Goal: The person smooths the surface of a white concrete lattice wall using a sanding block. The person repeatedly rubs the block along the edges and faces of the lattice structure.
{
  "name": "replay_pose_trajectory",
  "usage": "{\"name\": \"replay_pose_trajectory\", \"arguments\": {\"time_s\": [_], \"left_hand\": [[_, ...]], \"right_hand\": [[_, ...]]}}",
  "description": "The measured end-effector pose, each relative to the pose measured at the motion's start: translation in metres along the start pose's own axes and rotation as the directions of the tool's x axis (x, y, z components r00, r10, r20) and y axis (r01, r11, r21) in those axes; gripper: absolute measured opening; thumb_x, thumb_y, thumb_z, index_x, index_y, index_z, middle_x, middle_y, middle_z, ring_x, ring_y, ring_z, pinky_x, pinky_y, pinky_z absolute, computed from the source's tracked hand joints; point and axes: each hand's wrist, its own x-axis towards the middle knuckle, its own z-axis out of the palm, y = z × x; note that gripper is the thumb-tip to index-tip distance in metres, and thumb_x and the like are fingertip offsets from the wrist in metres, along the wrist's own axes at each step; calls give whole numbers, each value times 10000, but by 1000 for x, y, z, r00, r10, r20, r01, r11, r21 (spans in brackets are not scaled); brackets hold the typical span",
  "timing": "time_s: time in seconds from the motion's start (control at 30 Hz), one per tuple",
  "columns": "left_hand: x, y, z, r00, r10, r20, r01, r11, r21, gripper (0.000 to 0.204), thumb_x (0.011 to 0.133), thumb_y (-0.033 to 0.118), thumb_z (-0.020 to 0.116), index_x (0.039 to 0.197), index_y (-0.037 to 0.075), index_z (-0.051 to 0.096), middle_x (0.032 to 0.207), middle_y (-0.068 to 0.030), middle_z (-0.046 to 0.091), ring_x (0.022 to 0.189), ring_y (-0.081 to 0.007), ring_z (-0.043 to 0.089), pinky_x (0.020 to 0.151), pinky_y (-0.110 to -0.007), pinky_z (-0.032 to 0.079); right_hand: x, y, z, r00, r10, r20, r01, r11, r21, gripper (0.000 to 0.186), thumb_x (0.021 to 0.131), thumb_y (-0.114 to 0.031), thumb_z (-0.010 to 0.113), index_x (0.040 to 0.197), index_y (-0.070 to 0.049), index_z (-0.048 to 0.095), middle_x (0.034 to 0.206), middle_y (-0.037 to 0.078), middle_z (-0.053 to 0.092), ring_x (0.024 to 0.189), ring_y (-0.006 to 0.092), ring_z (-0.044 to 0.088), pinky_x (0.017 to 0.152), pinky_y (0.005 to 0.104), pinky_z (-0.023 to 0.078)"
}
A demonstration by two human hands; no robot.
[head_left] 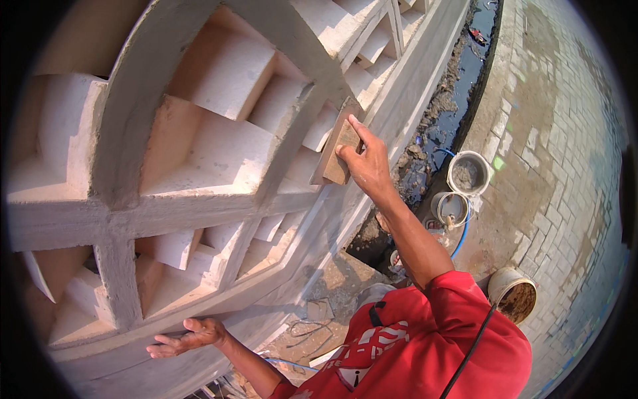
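My right hand (364, 161) grips a flat wooden block (336, 151) and presses it against a grey plastered curved rib (133, 113) of a decorative wall. The wall is a lattice of pale recessed box openings (219, 73) crossed by plastered bars. My left hand (188, 336) is low on the left, palm up with its fingers spread, resting against the wall's lower ledge (100, 359) and holding nothing. A red sleeve (458, 332) covers my right shoulder.
A ditch with dark water (458, 86) runs along the wall's foot. Beside it stand a bucket of grey mortar (468, 174), a smaller bucket (450, 207) and a dirty bucket (513, 294). A blue hose (462, 234) lies there, with brick paving (565, 146) on the right.
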Motion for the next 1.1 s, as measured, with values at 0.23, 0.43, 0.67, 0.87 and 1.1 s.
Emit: {"name": "replay_pose_trajectory", "arguments": {"time_s": [0.23,0.43,0.67,0.87,1.1], "left_hand": [[-4,-4,-3,1000,-10,3,10,1000,-2,627,986,472,413,1431,36,343,1529,-215,204,1423,-399,142,1111,-585,187],[0,0,0,1000,-6,-12,6,1000,-18,611,988,452,415,1433,39,343,1528,-210,209,1425,-398,135,1115,-585,181],[-2,-5,-3,1000,8,-5,-9,1000,-8,601,990,437,411,1431,35,346,1535,-208,198,1425,-398,135,1117,-589,175],[1,-1,0,1000,19,-18,-20,1000,-5,602,989,436,412,1434,37,342,1533,-208,205,1421,-403,151,1119,-594,169],[1,-2,-2,999,35,-16,-36,999,-5,598,987,429,415,1433,37,342,1534,-209,204,1421,-403,152,1125,-591,159]], "right_hand": [[-18,8,-21,993,95,70,-102,989,109,616,722,-102,614,1315,33,520,1214,239,613,1111,245,603,970,324,441],[1,6,-13,997,26,72,-24,999,-38,602,714,-119,583,1297,27,537,1170,249,631,1033,277,633,933,328,457],[-3,1,-28,992,71,106,-74,997,24,612,725,-146,588,1310,23,524,1202,249,615,1061,289,628,942,326,457],[-9,-15,-13,992,18,124,-7,996,-84,623,722,-141,569,1312,49,508,1196,268,608,1019,329,636,917,350,463],[6,-21,-26,998,27,64,-33,996,84,625,722,-135,588,1314,50,508,1180,257,619,1064,296,625,939,330,453]]}}
